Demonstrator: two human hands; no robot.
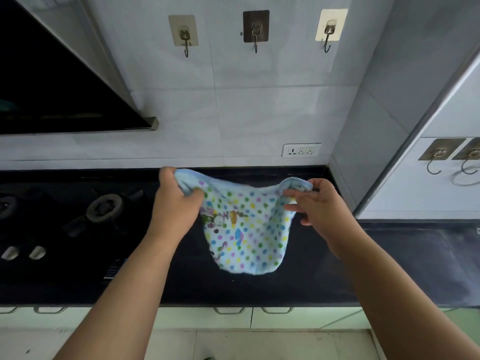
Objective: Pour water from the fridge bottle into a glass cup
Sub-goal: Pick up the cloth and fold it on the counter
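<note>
From the head view, both hands are up over the dark worktop [285, 287], stretching a dotted blue cloth [244, 229] between them. The left hand [174, 201] has its fingers [193, 194] curled round one top corner; the right hand [322, 206] pinches the other corner, lower fingers spread loose. The cloth sags below the fingers, hanging clear of the worktop. Beyond the left fingers sits the gas burner [105, 207]; above both, three wall hooks [255, 31]. No bottle, no glass cup in sight, so I'd say the pouring hasn't begun: fetching, opening and pouring all remain.
</note>
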